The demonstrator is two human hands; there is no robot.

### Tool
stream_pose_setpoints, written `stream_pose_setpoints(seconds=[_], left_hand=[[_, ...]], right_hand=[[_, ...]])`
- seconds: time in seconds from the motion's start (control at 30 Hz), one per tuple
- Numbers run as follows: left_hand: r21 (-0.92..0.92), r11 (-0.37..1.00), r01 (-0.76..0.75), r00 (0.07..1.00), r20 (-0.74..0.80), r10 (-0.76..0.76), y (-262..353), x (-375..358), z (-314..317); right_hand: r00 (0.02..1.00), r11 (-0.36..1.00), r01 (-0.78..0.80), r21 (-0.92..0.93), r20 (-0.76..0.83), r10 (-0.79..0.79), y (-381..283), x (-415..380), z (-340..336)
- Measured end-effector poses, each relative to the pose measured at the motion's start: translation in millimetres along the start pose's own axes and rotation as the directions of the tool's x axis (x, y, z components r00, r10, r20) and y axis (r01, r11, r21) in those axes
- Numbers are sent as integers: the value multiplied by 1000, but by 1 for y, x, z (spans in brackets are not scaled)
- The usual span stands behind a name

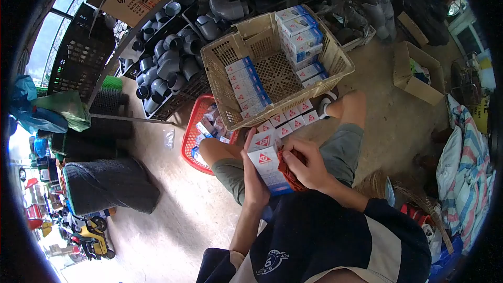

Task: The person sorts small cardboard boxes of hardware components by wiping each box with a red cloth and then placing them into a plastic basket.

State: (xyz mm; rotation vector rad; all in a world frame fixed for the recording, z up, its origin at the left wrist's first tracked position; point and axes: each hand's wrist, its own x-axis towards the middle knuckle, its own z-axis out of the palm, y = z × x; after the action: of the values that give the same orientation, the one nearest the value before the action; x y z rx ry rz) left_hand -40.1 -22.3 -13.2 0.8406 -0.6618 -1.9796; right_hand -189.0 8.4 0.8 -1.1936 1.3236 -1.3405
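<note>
Close to my chest, my left hand [255,181] is wrapped around the side of white-and-blue cartons [262,149] with red triangle marks. Two marked end faces show, so it looks like two cartons held together. My right hand [309,165] grips a crumpled reddish-brown cloth [293,173] and presses it against their right side. Beyond my knees stands a beige plastic crate [220,57], tilted in view. A row of similar cartons [245,86] lines its left side, and a taller stack [299,34] fills its right. More cartons [296,122] sit on the floor before the crate.
A red basket [186,144] with small packed boxes stands by my left knee. Grey pipe fittings [170,65] fill black crates behind. An open cardboard box [411,81] lies at right, near a striped sack [461,162]. Rolled dark mesh [110,183] is at left.
</note>
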Motion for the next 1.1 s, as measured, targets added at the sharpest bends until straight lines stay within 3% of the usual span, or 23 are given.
stream_pose_setpoints(seconds=[0.03, 0.13, 0.2, 0.27, 0.33, 0.4, 0.5, 0.53, 0.63, 0.67, 0.7, 0.73, 0.77, 0.83, 0.9, 0.93, 1.03, 1.1], left_hand=[[-52, 999, 14, 999, 33, -13, 4, -5, 5], [250, 967, 42, 999, 16, -47, -7, -17, 5], [374, 922, 105, 994, -36, -99, -15, -18, 0], [191, 979, 73, 997, 10, -76, -10, -11, 3], [-93, 991, 101, 994, 39, -98, 15, -5, 27], [-79, 987, 142, 989, 56, -137, 12, -10, 18], [187, 979, 83, 997, -17, -81, -11, -19, 6], [128, 961, 247, 965, -118, -233, -14, -24, 10], [131, 982, 134, 984, -133, -117, -14, -20, 18], [48, 992, 113, 981, -162, -104, -8, -13, 25], [180, 982, 57, 982, -186, -23, 4, -7, 28], [102, 994, -36, 999, -24, 38, 15, 1, 21], [65, 997, -42, 999, -10, 43, 19, 3, 20], [-11, 999, -53, 998, 19, 53, 27, 8, 17], [35, 995, 94, 993, -70, -91, 9, -1, 14], [86, 993, 78, 992, -106, -69, -5, -11, 18], [59, 997, 53, 976, -213, -39, -13, -15, 23], [-68, 997, -29, 993, -117, 21, 11, -6, 20]], right_hand=[[997, 994, 82, -70, -7, -82, -2, 3, -1], [972, 937, 159, -312, -114, -203, -6, 13, 0], [918, 854, 303, -424, -109, -380, -10, 21, 0], [836, 752, 472, -459, -36, -547, -12, 22, 4], [734, 643, 666, -378, 176, -656, -14, 12, 9], [621, 552, 784, -283, 335, -709, -13, 14, 4], [744, 645, 659, -387, 206, -636, -12, 44, -10], [853, 766, 495, -409, 63, -518, -17, 52, -11], [832, 751, 479, -454, -38, -554, -22, 58, -1], [797, 682, 536, -498, 30, -603, -27, 53, 2], [790, 673, 582, -456, 123, -600, -28, 44, 5], [774, 664, 624, -411, 210, -598, -29, 32, 10], [748, 655, 663, -363, 292, -595, -29, 24, 13], [746, 668, 666, -331, 278, -605, -23, 27, 9], [754, 662, 652, -369, 228, -615, -15, 46, -1], [791, 689, 600, -407, 175, -586, -19, 57, -5], [688, 559, 714, -422, 272, -673, -32, 59, 1], [640, 578, 768, -275, 334, -691, -30, 40, 9]])
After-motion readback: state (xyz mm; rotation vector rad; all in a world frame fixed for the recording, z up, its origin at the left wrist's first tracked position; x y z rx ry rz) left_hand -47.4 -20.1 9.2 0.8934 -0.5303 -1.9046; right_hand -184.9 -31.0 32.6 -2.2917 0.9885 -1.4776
